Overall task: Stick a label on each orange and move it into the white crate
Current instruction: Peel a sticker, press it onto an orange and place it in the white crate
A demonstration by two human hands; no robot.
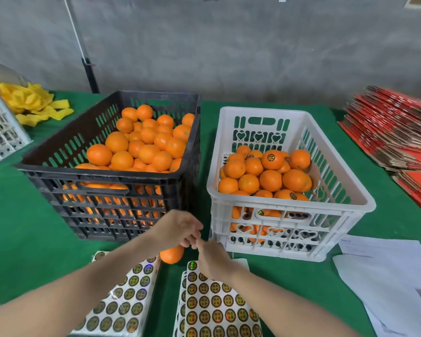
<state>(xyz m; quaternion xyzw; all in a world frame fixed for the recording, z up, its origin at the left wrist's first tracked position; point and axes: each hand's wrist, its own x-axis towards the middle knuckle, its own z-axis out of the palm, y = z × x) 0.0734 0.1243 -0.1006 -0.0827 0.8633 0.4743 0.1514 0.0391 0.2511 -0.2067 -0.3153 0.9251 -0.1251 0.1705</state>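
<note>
Close to white crate (289, 204) corner: orange (171, 254)

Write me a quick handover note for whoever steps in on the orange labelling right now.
Left hand grips one orange low over the green table, before the black crate.
Right hand has its fingertips at that orange; whether it pinches a label is hidden.
Label sheets lie under both forearms.
Done: white crate partly filled, some oranges there showing labels.
Left: finish this orange, put it in the white crate, then work through the black crate's heaped oranges.
</note>
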